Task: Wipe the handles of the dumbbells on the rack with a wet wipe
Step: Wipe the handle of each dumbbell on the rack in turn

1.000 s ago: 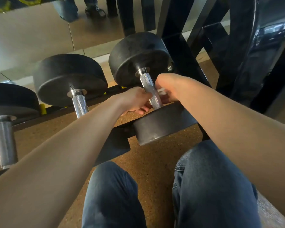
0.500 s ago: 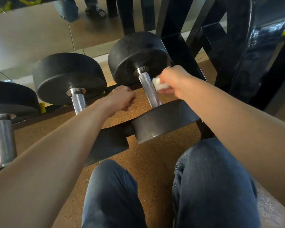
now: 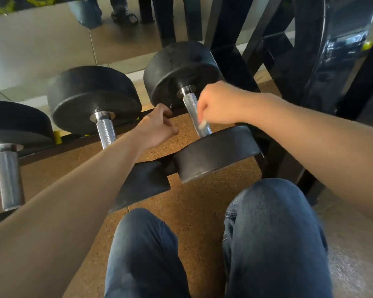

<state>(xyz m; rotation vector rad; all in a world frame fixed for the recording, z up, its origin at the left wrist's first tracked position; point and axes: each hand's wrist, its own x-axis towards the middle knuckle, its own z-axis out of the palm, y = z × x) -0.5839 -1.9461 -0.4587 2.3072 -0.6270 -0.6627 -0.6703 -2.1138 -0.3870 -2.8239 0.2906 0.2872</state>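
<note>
Head view: right hand (image 3: 219, 103) presses wet wipe (image 3: 202, 125) against handle (image 3: 194, 110).

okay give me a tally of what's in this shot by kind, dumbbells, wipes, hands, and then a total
Dumbbells: 3, the right one, the middle one and the left one, which is cut off at the frame edge
Wet wipe: 1, pinched in the right hand against the right handle
Hands: 2, left hand and right hand
Total: 6
</note>
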